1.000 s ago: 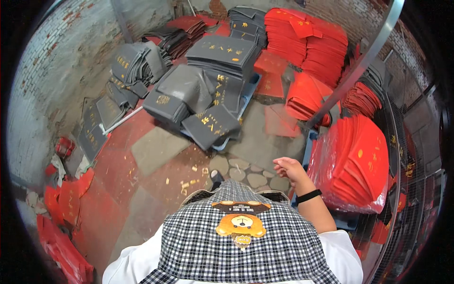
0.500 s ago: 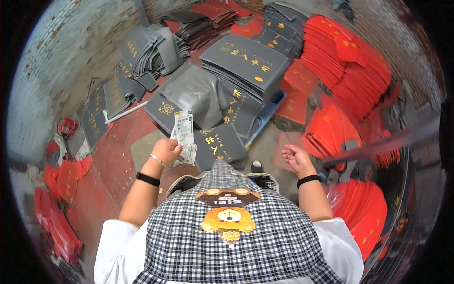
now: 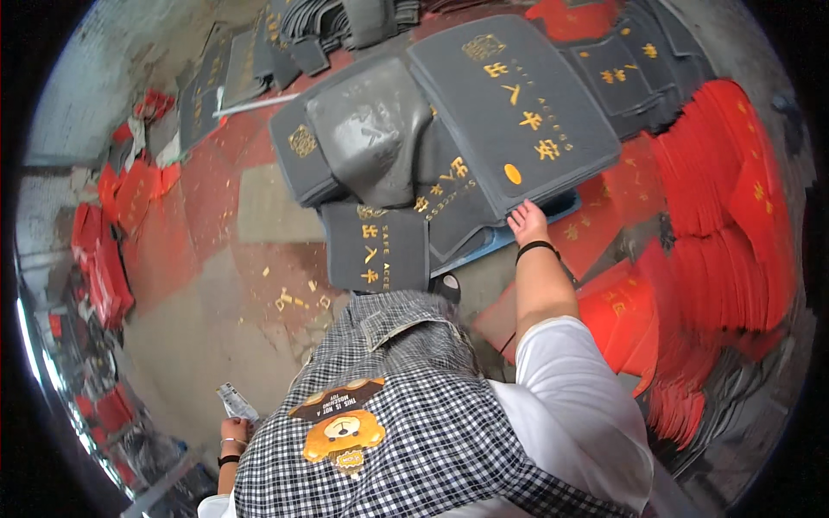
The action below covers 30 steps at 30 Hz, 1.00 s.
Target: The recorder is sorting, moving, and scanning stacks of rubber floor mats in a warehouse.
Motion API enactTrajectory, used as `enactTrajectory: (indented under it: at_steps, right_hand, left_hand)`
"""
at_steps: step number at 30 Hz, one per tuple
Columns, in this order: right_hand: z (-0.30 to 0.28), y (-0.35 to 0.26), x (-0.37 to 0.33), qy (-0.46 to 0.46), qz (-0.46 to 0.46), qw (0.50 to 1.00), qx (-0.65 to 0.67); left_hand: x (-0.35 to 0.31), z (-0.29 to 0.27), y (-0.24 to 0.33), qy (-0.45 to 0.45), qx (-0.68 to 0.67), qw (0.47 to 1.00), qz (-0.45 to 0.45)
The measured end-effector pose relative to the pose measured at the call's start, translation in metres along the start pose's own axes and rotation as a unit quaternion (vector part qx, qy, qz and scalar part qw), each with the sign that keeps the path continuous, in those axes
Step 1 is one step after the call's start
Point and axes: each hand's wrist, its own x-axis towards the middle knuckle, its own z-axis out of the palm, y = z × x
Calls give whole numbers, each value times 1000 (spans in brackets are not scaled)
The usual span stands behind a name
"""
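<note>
My left hand (image 3: 235, 429) is low at my left side, closed around white printed label slips (image 3: 233, 400) that stick out past the fingers. My right hand (image 3: 528, 221) stretches forward, its fingers extended and their tips at the near corner of a tall stack of dark grey doormats (image 3: 535, 112) with gold printing. The top mat lies flat. Left of that stack, a shiny grey sheet (image 3: 367, 129) is draped over more grey mats, and another grey mat with gold printing (image 3: 393, 250) lies closer to my feet.
A blue pallet (image 3: 509, 231) shows under the grey stack. Large piles of red mats (image 3: 725, 216) lean on the right, with a red bundle (image 3: 609, 319) nearer me. Grey mats (image 3: 630, 69) lie behind. A white pole (image 3: 256, 105) and paper scraps (image 3: 294, 298) lie on the left floor.
My right hand has gone forward to the corner of the grey mat stack. My left hand, still with the label slips, has dropped down to my side. My view has turned and shifted.
</note>
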Motion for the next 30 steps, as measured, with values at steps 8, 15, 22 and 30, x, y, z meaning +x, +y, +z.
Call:
enactTrajectory:
  at_steps: [8,15,22,30]
  right_hand:
    - [128,125,-93,-61,86,994,6]
    - [182,246,-488,-55,-104,973,-197]
    - [59,452,-1078,-111,-368,848,-364]
    - [-152,743,-1495,-373,-480,604,-515]
  left_hand:
    - [16,-104,-126,-65,39,997,-18]
    - [-76,-161,-551,-25,-22,999,13]
    - [-400,-98,-1086,-43,-114,989,-87]
    - [-656,242,-1435,-35,-215,967,-131]
